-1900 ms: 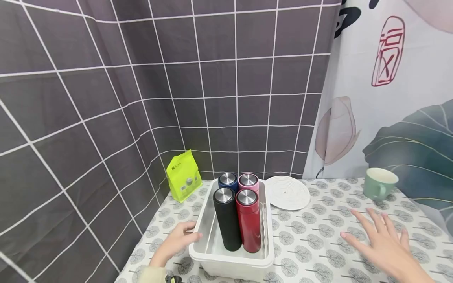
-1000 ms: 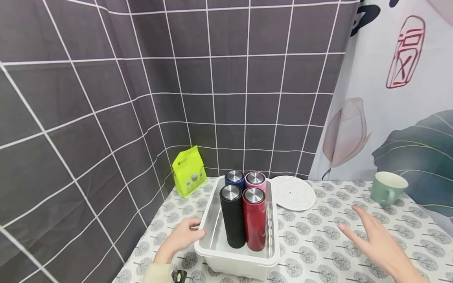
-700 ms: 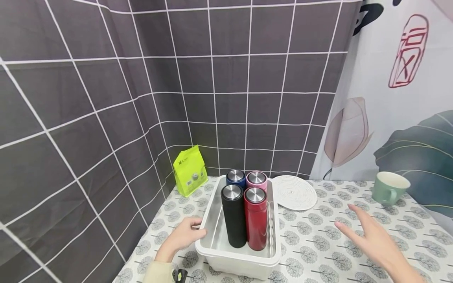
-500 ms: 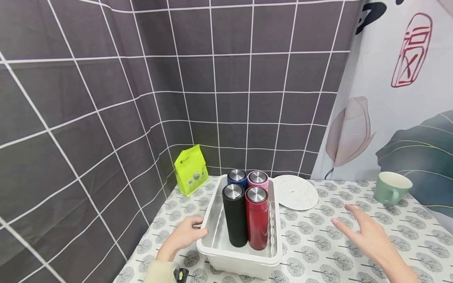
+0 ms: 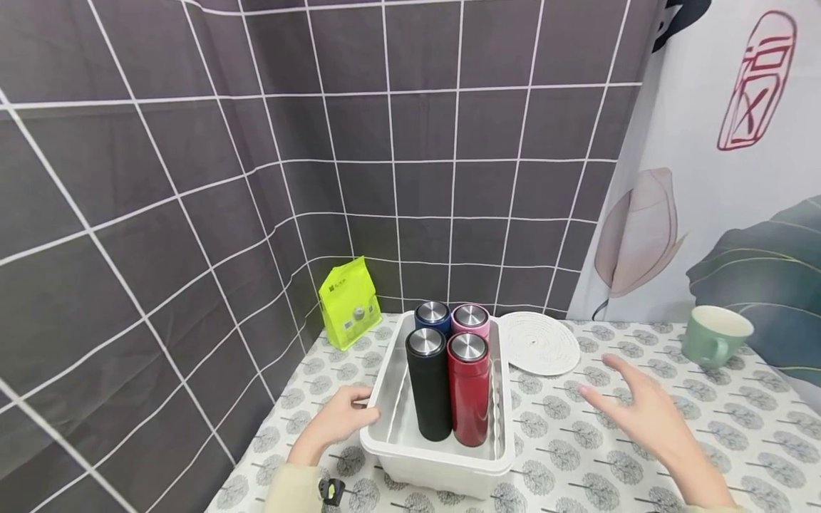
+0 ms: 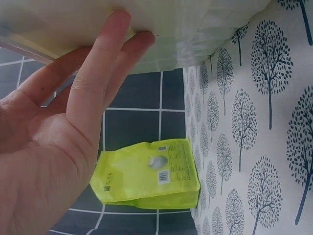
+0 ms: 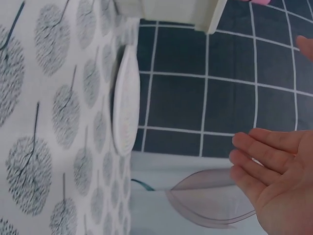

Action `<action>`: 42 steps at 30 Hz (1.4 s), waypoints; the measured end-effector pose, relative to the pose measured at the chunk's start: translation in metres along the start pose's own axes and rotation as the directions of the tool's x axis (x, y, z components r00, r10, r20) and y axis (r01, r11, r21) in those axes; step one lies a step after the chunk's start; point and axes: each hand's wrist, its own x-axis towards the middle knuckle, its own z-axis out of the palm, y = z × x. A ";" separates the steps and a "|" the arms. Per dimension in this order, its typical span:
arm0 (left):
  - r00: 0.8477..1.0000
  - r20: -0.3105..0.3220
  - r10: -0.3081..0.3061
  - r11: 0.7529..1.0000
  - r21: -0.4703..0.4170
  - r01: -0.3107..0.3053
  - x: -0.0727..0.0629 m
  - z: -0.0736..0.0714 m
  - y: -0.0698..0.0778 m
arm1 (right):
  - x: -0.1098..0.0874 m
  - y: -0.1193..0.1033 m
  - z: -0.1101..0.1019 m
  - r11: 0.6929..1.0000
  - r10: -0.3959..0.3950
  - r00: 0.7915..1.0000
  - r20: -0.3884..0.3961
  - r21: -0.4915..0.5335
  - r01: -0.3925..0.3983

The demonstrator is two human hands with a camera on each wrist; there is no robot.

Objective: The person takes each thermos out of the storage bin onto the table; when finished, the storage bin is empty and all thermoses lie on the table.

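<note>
A white plastic bin [image 5: 436, 457] stands on the table and holds several upright thermos bottles with silver lids. The black bottle [image 5: 428, 388] and the red bottle [image 5: 470, 392] are in front; the blue bottle [image 5: 432, 318] and the pink bottle [image 5: 471, 318] are behind, their lower parts hidden. My left hand [image 5: 338, 420] grips the bin's left side, thumb over the rim and fingers [image 6: 90, 88] against the outer wall. To the right of the bin, my right hand [image 5: 648, 413] hovers over the tablecloth with fingers spread, holding nothing; its open palm shows in the right wrist view.
Left of the bin, a bright yellow-green pouch [image 5: 350, 303] stands by the grid-patterned curtain. A round white woven mat [image 5: 539, 343] lies behind the bin on the right. At the far right sits a green mug [image 5: 717, 335] on the tree-print tablecloth [image 5: 551, 456].
My right hand has moved left, closer to the bin, and its fingers have turned from flat to sideways. My left hand keeps its hold. The head view has shifted slightly.
</note>
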 end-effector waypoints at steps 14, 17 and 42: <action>1.000 -0.006 -0.021 1.000 -0.016 0.021 0.002 0.001 -0.004 | 0.005 -0.036 0.003 0.999 -0.026 0.999 0.028 0.035 0.025; 1.000 -0.003 -0.022 0.999 -0.023 0.022 0.001 0.001 -0.003 | 0.007 -0.044 0.004 0.998 -0.048 0.999 0.023 0.033 0.048; 0.999 -0.024 -0.033 0.999 -0.041 0.032 -0.002 0.002 0.001 | 0.024 -0.097 0.033 0.969 -0.215 0.977 -0.006 0.125 0.214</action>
